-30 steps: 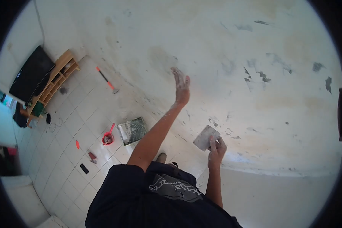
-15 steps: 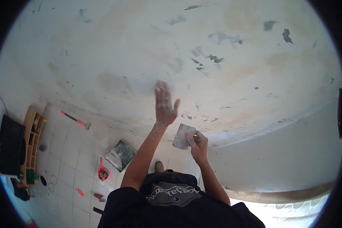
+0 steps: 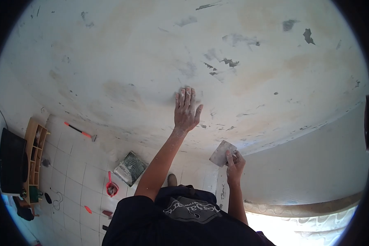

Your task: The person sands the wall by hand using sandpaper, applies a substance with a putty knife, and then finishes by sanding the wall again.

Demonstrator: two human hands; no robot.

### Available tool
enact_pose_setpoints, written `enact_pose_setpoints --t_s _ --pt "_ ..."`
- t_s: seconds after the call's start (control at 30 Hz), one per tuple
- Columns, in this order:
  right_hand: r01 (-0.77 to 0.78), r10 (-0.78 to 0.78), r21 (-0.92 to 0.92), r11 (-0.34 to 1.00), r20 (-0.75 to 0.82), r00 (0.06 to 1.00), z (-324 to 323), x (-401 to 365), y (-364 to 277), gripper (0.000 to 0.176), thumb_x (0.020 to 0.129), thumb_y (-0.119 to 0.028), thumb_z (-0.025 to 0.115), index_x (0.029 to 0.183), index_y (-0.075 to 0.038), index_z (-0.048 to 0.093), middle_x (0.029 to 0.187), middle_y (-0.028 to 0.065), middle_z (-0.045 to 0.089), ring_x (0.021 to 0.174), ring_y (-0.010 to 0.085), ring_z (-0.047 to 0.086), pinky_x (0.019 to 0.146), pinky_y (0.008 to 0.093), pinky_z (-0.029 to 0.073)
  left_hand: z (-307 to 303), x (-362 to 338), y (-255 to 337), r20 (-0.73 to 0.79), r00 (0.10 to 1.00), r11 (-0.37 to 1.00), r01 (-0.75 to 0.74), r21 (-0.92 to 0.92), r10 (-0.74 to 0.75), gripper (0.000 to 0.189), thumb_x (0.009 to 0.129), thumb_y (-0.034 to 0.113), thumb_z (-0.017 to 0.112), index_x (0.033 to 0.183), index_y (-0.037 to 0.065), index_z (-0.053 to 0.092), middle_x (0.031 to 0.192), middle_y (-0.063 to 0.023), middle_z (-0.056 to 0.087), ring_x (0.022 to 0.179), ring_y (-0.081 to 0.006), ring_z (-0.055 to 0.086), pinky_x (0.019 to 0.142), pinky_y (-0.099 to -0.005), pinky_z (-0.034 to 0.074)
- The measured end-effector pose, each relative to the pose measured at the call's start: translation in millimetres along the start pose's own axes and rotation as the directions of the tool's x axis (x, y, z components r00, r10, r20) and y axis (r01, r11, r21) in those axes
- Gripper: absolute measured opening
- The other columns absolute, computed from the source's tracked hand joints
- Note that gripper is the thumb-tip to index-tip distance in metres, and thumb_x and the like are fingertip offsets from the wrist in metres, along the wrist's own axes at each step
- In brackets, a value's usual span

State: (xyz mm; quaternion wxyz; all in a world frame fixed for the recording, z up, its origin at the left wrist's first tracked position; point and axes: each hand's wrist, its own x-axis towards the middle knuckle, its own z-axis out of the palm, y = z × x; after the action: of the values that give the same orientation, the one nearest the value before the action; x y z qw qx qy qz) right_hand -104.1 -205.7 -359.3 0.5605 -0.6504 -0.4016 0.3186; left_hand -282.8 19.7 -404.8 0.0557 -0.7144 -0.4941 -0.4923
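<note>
Head view showed the left hand [image 3: 185,112] palm-down at the patchy wall [image 3: 151,49], four powdery fingers close together with narrow gaps, thumb held out; whether the fingertips pressed or merely skimmed the surface was hard to tell. The right hand [image 3: 235,166] pinched a flat putty blade [image 3: 222,153] by one corner, thumb on the near face, low and to the right of the left hand. On the tiled floor [image 3: 76,164] lay a tray [image 3: 130,168], a red dipper [image 3: 112,189] and a long-handled scraper [image 3: 81,131].

Good handling, in my judgement, called for a flat, relaxed palm and light, even contact, with the blade's edge angled away from wall and forearm. Compared with half a second earlier, the left hand had shifted rightward and lost its blur, and the blade had moved farther from it, also rightward.
</note>
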Motion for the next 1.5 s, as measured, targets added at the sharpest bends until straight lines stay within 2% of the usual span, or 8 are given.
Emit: enact_pose_setpoints --t_s 0.17,0.3,0.43,0.5,0.77,0.97,1.23,1.5 --pt "0.071 -0.067 -0.048 0.996 0.077 0.995 8.7 12.8 -17.2 0.026 0.103 -0.021 0.069 0.106 0.005 0.067 0.08 0.0032 0.069 0.07 0.0044 0.053 0.063 0.0239 0.044 -20.0 -50.6 27.6 0.245 0.968 0.905 0.062 -0.421 0.048 0.074 0.106 0.037 0.049 0.161 -0.006 0.025 0.171 -0.0249 0.019 0.159 -0.04 0.018 0.129 -0.053 0.013" --pt "0.053 -0.065 0.093 0.994 0.137 0.988 29.4 30.0 -19.4 0.026 0.105 -0.019 0.064 0.119 0.003 0.065 0.093 0.0049 0.071 0.08 0.0079 0.064 0.071 0.0271 0.055 -20.6 -132.7 62.6 0.472 0.881 -0.032 0.472 -0.881 -0.007 0.074 0.113 0.049 0.018 0.16 -0.008 0.029 0.168 -0.0219 0.032 0.156 -0.0312 0.029 0.128 -0.0395 0.016" --pt "-0.112 0.002 0.278 0.954 0.367 0.93 67.1 36.2 -15.8 0.03 0.107 -0.02 0.062 0.124 0.004 0.063 0.102 0.0084 0.073 0.086 0.0132 0.07 0.075 0.0294 0.059 -10.0 -171.6 107.1 0.3 0.913 0.094 0.336 -0.937 -0.277 0.071 0.114 0.048 0.026 0.152 -0.009 0.043 0.155 -0.024 0.048 0.149 -0.0332 0.041 0.125 -0.0393 0.025" --pt "-0.172 0.029 0.245 0.954 0.493 0.869 79.7 41.5 -19.0 0.033 0.107 -0.02 0.061 0.127 0.006 0.063 0.104 0.0121 0.074 0.092 0.0169 0.073 0.081 0.032 0.061 -41.6 -120.0 123.4 0.425 0.598 -0.174 0.432 -0.885 -0.68 0.061 0.113 0.042 0.04 0.144 -0.01 0.051 0.146 -0.0221 0.056 0.143 -0.0318 0.047 0.119 -0.0383 0.034" --pt "0.517 -0.471 -0.098 0.85 0.298 0.83 7.5 106.1 -52.2 0.029 0.107 -0.012 0.056 0.127 0.008 0.064 0.107 0.0169 0.075 0.098 0.0235 0.074 0.088 0.034 0.06 -27.1 -14.6 58.6 -0.207 0.585 0.497 0.391 -0.774 -0.784 0.06 0.114 0.039 0.037 0.149 -0.008 0.048 0.154 -0.0235 0.051 0.147 -0.0339 0.044 0.12 -0.039 0.035" --pt "0.791 -0.928 -0.492 0.363 -0.267 0.26 -145.3 207.2 -108.2 0.039 0.111 -0.021 0.049 0.137 0.005 0.061 0.138 0.0196 0.063 0.127 0.0302 0.061 0.111 0.0403 0.049 9.6 56.0 37.6 -0.542 0.605 0.807 0.355 -0.473 -0.584 0.066 0.114 0.041 0.03 0.159 -0.008 0.03 0.167 -0.0271 0.029 0.157 -0.0398 0.023 0.127 -0.0472 0.022" --pt "0.678 -0.965 -0.696 0.238 -0.247 0.085 -204.2 296.2 -120.5 0.058 0.112 -0.038 0.04 0.157 0.0 0.04 0.165 0.0229 0.033 0.154 0.0375 0.031 0.123 0.049 0.033 96.8 27.7 142.1 -0.431 0.868 0.965 0.173 -0.2 -0.245 0.071 0.103 0.014 0.047 0.161 -0.013 0.015 0.169 -0.034 0.012 0.158 -0.0505 0.008 0.129 -0.0568 0.006" --pt "0.571 -0.988 -0.812 0.124 -0.152 0.0 -199.8 307.3 -116.9 0.056 0.113 -0.034 0.037 0.159 -0.002 0.038 0.167 0.0233 0.029 0.157 0.0382 0.025 0.128 0.05 0.022 47.0 84.6 78.8 -0.612 0.743 0.962 0.221 -0.159 -0.272 0.065 0.107 0.016 0.046 0.161 -0.009 0.021 0.17 -0.0324 0.011 0.159 -0.0491 0.004 0.129 -0.0554 0.004"
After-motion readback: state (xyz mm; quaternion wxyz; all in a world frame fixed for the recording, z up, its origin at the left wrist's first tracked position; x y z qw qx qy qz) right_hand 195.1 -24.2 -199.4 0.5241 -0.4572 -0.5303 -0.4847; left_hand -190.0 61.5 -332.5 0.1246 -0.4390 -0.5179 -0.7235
